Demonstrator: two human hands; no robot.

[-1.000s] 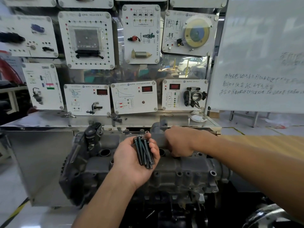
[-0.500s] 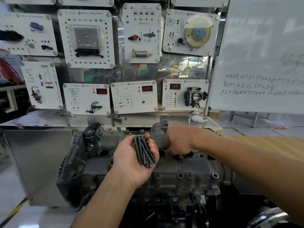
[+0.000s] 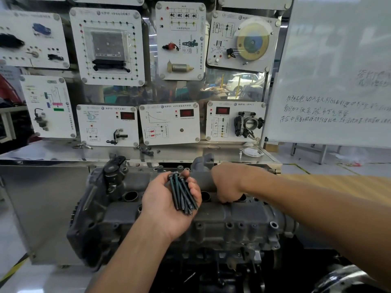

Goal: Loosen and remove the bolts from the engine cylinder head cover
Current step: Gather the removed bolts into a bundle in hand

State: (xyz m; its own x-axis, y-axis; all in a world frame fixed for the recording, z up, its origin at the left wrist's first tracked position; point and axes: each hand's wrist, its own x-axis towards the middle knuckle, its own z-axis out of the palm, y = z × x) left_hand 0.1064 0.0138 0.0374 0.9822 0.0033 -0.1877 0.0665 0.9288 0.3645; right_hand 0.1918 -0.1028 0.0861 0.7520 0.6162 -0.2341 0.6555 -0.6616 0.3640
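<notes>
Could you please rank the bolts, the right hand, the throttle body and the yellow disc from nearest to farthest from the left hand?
1. bolts, in the left hand
2. right hand, just to its right
3. throttle body, lower back panel
4. yellow disc, upper back panel

Only two arms of the person are in view. The left hand (image 3: pixel 167 206) is bare, its palm and thumb showing, and the left forearm (image 3: pixel 131 256) behind it is bare all the way to the bottom edge of the view. The right hand (image 3: pixel 227 182) is bare as well, seen from the back, its knuckles rounded. The right forearm (image 3: pixel 317 206) is bare to the right edge, where the wide lens makes it look broad and stretched.
</notes>
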